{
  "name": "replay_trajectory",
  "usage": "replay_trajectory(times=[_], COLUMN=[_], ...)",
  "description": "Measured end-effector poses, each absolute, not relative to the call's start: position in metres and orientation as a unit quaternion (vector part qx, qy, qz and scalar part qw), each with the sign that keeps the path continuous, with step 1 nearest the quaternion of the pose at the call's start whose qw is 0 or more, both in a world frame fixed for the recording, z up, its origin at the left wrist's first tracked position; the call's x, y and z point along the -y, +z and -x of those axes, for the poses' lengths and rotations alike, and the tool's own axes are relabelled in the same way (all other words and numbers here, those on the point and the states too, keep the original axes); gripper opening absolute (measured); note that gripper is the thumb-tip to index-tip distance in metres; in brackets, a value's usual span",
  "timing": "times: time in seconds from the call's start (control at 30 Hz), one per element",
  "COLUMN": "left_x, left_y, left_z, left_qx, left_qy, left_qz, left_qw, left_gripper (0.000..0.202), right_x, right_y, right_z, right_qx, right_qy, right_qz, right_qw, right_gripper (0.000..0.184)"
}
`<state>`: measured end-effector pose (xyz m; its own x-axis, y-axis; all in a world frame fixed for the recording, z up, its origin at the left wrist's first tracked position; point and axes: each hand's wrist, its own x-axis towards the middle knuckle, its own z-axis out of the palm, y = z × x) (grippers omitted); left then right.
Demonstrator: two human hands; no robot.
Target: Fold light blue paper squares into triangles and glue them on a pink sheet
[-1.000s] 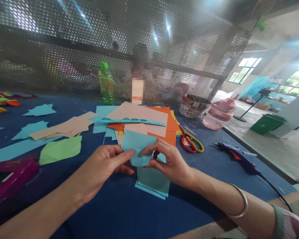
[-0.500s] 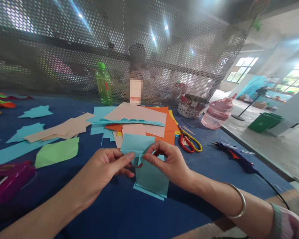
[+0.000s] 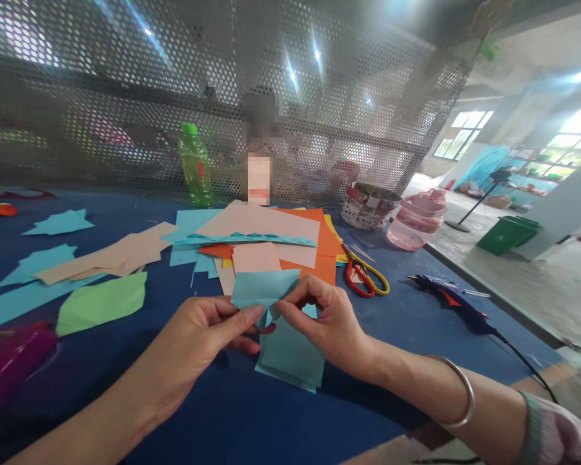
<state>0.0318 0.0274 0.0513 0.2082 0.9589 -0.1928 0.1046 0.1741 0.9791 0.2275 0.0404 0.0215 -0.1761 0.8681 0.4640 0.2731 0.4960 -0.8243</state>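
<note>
Between my hands is a light-blue sheet of paper [image 3: 265,285], creased and partly folded along its lower edge. My left hand [image 3: 223,326] pinches its lower left part between thumb and fingers. On the other side, my right hand [image 3: 324,320] grips the lower right part with thumb and forefinger. Just below lies a small stack of light-blue paper [image 3: 290,358] on the blue tabletop, partly hidden by my right hand. Behind the held sheet are pale pink sheets [image 3: 266,223], orange paper [image 3: 326,248] and a strip of folded blue points [image 3: 271,237].
Right of the papers lie red-and-yellow-handled scissors [image 3: 368,278] and a corded glue gun [image 3: 458,303]. A papered tub [image 3: 370,206], a pink-tinted water container [image 3: 416,219] and a green bottle [image 3: 195,168] stand farther back. At left are a green paper piece [image 3: 101,302] and a purple object [image 3: 14,361].
The sheet's lower edge is folded in more towards the middle, where my fingertips pinch it. My hands stay close to the same place; the view has shifted slightly.
</note>
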Motion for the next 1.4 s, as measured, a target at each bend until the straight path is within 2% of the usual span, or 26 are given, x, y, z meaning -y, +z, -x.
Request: replay_trajectory(times=[0.53,1.27,1.4], left_x=[-0.0268,-0.0265,-0.0269], left_y=[0.0495,0.0493,0.0464], left_z=[-0.0309,-0.0329,-0.0324], left_qx=[-0.502,-0.511,-0.519], left_qy=[0.383,0.381,0.387], left_qz=[-0.516,-0.522,-0.519], left_qw=[0.579,0.567,0.558], left_gripper=[0.038,0.038,0.037], right_x=[-0.0352,-0.0326,-0.032], right_y=[0.0237,0.0235,0.023], right_z=[-0.2268,-0.2268,-0.226], right_qx=[0.744,0.754,0.745], right_qy=[0.218,0.22,0.222], right_qz=[0.381,0.374,0.387], right_qw=[0.504,0.494,0.496], right_gripper=[0.023,0.025,0.018])
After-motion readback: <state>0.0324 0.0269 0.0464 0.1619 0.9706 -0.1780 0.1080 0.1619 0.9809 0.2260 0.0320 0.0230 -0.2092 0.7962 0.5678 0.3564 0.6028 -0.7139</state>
